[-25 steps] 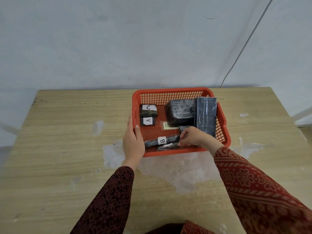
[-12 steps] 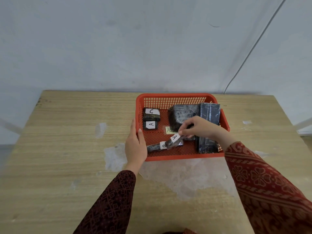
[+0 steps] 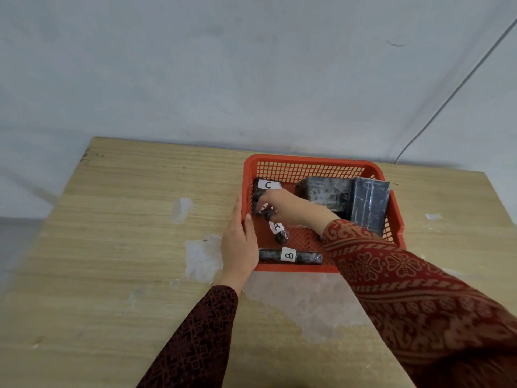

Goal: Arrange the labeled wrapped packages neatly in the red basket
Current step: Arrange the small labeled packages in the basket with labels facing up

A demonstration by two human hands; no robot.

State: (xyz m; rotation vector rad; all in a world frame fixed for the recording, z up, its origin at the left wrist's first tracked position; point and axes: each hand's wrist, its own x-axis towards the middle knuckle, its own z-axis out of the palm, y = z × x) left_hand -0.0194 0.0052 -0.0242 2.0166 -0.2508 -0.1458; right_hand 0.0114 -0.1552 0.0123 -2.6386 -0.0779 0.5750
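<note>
The red basket [image 3: 307, 168] stands on the wooden table. My left hand [image 3: 239, 245] grips its left rim near the front corner. My right hand [image 3: 291, 207] reaches across the basket and pinches a thin dark stick package labeled A [image 3: 278, 230] at its upper end, near the left wall. A long stick package labeled B [image 3: 289, 256] lies along the front wall. A small block labeled C [image 3: 267, 186] sits in the back left corner. Two larger dark wrapped blocks [image 3: 324, 193] [image 3: 369, 205] fill the right side; another small block is mostly hidden under my right hand.
The wooden table [image 3: 140, 247] has pale worn patches in front of and left of the basket. A grey wall rises behind the table, with a thin cable [image 3: 447, 99] running down it at the right.
My right hand has lifted the thin A stick from beside the B stick at the front and carried it left across the basket toward the small blocks. My left hand stays on the rim.
</note>
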